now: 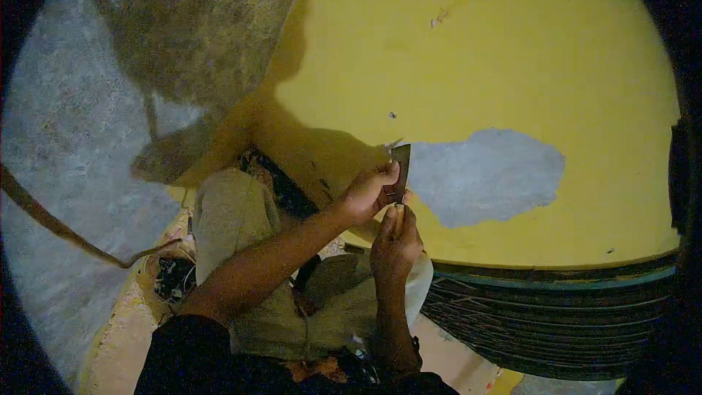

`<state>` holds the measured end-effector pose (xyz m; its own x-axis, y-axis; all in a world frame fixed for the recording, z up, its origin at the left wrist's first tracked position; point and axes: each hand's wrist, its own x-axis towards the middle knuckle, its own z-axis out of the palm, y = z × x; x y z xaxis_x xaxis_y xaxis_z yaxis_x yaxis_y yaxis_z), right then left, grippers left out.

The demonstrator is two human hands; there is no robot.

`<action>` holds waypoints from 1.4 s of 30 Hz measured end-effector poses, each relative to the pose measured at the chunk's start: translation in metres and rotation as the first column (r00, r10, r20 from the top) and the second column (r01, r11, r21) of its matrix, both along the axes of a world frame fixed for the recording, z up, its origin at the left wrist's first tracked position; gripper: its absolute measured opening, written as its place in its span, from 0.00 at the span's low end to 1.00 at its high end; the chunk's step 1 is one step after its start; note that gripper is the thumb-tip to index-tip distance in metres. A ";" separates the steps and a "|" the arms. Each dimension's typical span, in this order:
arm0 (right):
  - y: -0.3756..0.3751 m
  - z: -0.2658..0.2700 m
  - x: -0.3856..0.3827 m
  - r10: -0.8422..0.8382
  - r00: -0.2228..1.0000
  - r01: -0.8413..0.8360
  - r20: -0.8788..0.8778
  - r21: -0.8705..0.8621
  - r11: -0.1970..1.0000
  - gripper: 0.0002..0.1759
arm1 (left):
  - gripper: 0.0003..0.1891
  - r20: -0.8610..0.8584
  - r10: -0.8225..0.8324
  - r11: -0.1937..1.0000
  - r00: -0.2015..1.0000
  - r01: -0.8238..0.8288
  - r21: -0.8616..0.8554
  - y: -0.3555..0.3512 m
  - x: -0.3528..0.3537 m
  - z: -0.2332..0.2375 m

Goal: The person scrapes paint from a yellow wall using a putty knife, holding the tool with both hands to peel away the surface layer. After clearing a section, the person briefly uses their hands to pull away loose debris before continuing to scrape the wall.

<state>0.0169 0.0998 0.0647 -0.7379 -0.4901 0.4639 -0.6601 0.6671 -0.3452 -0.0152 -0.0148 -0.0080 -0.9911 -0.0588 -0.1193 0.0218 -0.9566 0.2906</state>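
My left hand (pixel 365 194) is closed around a dark, flat, narrow piece (pixel 401 157), its upper end sticking up past the thumb. Just below it, my right hand (pixel 395 250) is wrapped around a small tool with a pale, wood-like handle (pixel 399 218). The tool's upper end meets the lower part of the dark piece; its exact kind is too small to make out. Both hands are close together above the edge of a yellow sheet (pixel 468 73), beside a ragged grey patch (pixel 490 175).
A stack of long dark strips (pixel 548 314) lies at lower right, below the yellow sheet. Small scraps (pixel 439 18) dot the sheet. My crossed legs (pixel 241 212) are under my arms. A dark cord-like strip (pixel 66 230) crosses the grey floor (pixel 66 102) at left, near a dark tangled bundle (pixel 174 278).
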 end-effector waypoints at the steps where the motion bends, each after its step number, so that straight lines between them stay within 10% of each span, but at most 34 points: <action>1: -0.001 -0.001 0.000 0.026 0.997 -0.025 0.067 -0.023 0.999 0.14 | 0.23 0.019 -0.023 0.998 1.000 0.024 -0.060 -0.002 0.002 0.001; 10: 0.005 -0.015 -0.008 -0.013 0.990 0.010 0.143 0.021 1.000 0.18 | 0.22 0.002 0.246 0.850 0.969 -0.215 -0.481 0.000 -0.002 -0.002; 14: -0.001 -0.013 -0.004 -0.080 0.984 0.072 0.159 0.058 0.996 0.18 | 0.14 0.250 -0.046 0.995 0.967 0.068 -0.078 -0.015 0.005 0.018; 19: -0.009 -0.030 -0.005 -0.067 0.978 0.085 0.200 -0.083 0.993 0.19 | 0.13 0.177 0.188 0.807 0.966 -0.049 -0.589 -0.010 -0.018 -0.025; 27: -0.015 -0.014 -0.002 -0.165 0.962 0.161 0.219 0.037 0.986 0.18 | 0.10 0.194 0.101 0.982 0.976 -0.067 -0.176 -0.015 -0.006 0.002; 35: -0.032 -0.006 0.006 0.207 0.977 -0.208 0.057 0.004 0.978 0.13 | 0.08 0.125 0.003 0.997 0.992 -0.013 0.077 -0.045 0.029 0.011; 37: -0.030 -0.004 -0.001 0.281 0.959 -0.281 -0.021 0.017 0.960 0.13 | 0.09 0.156 0.073 0.994 0.985 -0.059 -0.092 -0.050 0.037 0.024; 39: -0.018 0.006 -0.020 0.257 0.966 -0.250 0.037 0.402 0.881 0.14 | 0.09 0.066 0.062 0.992 0.996 -0.055 -0.110 -0.045 0.035 0.012; 42: -0.014 0.044 -0.047 0.368 0.930 -0.348 0.018 0.369 0.862 0.14 | 0.12 0.015 0.342 0.940 0.940 -0.342 0.008 -0.031 0.025 0.032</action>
<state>-0.0302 0.0860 0.1092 -0.4601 -0.8556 0.2372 -0.8873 0.4530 -0.0869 0.0102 -0.0454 0.0245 -0.9098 -0.3927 -0.1343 0.3446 -0.8951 0.2829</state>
